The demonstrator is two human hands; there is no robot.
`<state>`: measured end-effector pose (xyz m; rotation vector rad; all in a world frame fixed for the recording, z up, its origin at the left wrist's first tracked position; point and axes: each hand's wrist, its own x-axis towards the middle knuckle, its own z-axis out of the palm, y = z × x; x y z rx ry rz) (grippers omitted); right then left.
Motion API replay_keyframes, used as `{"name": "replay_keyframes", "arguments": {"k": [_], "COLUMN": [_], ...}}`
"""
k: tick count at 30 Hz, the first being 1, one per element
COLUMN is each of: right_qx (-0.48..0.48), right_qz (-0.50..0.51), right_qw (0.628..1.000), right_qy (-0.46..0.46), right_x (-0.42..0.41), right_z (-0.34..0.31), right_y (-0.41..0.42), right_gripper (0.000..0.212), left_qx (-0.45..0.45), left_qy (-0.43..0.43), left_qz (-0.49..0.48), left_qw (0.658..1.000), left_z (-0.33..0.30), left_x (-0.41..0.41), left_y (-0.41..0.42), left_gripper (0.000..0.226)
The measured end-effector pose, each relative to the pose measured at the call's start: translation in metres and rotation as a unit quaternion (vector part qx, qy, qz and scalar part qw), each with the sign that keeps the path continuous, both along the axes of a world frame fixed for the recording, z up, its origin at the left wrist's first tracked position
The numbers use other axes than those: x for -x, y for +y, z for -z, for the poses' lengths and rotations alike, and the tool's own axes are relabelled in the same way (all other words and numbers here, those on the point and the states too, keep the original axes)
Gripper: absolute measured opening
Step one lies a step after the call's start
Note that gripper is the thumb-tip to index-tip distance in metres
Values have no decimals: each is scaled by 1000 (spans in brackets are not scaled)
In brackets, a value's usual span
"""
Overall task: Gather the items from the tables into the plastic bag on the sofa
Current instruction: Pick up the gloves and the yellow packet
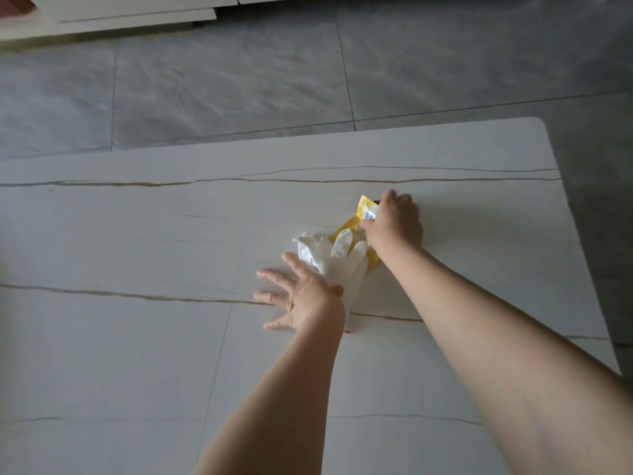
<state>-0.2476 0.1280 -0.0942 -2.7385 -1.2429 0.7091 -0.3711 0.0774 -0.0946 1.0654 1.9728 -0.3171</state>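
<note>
A white glove (337, 255) lies on the white marble table (137, 234), its fingers overlapping a yellow packet (364, 209) with a white label and blue writing. My right hand (394, 224) covers the packet's far right part, its fingers curled round it. My left hand (301, 296) lies flat on the table with the fingers spread to the left. Its thumb presses on the glove's cuff end. The plastic bag and the sofa are out of view.
The table's far edge and rounded right corner (537, 123) border a grey tiled floor (239, 80). A pale cabinet base (137, 15) stands at the top left. A tiny red speck (347, 332) sits by my left wrist.
</note>
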Motion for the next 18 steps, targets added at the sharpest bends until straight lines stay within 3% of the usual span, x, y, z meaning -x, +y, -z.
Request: {"name": "replay_keyframes", "arguments": {"k": [5,10,14,18], "right_qx": [-8,1,-30,-84], "right_qz": [11,105,248,327], "right_qw": [996,981,921,856], "right_qy": [93,161,299,392], "right_x": [-2,-14,-20,-20], "right_z": [-15,-46,-75,-125], "right_y": [-44,-102,-150,-193], "right_gripper": [26,28,26,6], "left_qx": [-24,-88,-101,-103], "left_qy": [0,30,-56,-116], "left_qz": [-2,75,68,93], "left_qw": [1000,993,991,983], "left_z": [-5,-11,-42,-103], "left_x": [0,17,42,45], "left_y": [-3,-31,-44,-58], "left_gripper": [92,52,28,34]}}
